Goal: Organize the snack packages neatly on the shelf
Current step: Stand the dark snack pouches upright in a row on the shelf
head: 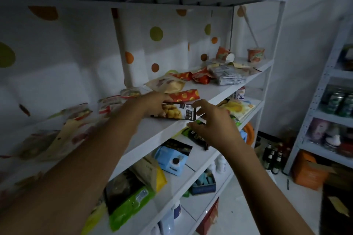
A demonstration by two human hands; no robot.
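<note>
A black snack package with yellow balls printed on it (pixel 178 113) lies flat near the front edge of the white shelf (pixel 152 133). My left hand (pixel 152 104) grips its left end. My right hand (pixel 212 122) hovers at its right end with fingers spread, just touching or nearly touching the corner. A red and yellow package (pixel 186 96) lies right behind it. Further back lie a beige pouch (pixel 168 85), red packets (pixel 198 76) and a grey foil pack (pixel 227 75). More packages lie scattered at the left (pixel 57 137).
Two red cups (pixel 256 54) stand at the shelf's far right end. Lower shelves hold bags, a blue box (pixel 172 160) and a green and black bag (pixel 126 200). A second rack with cans (pixel 340 101) stands at right; bottles (pixel 273 158) and an orange box (pixel 307 171) sit on the floor.
</note>
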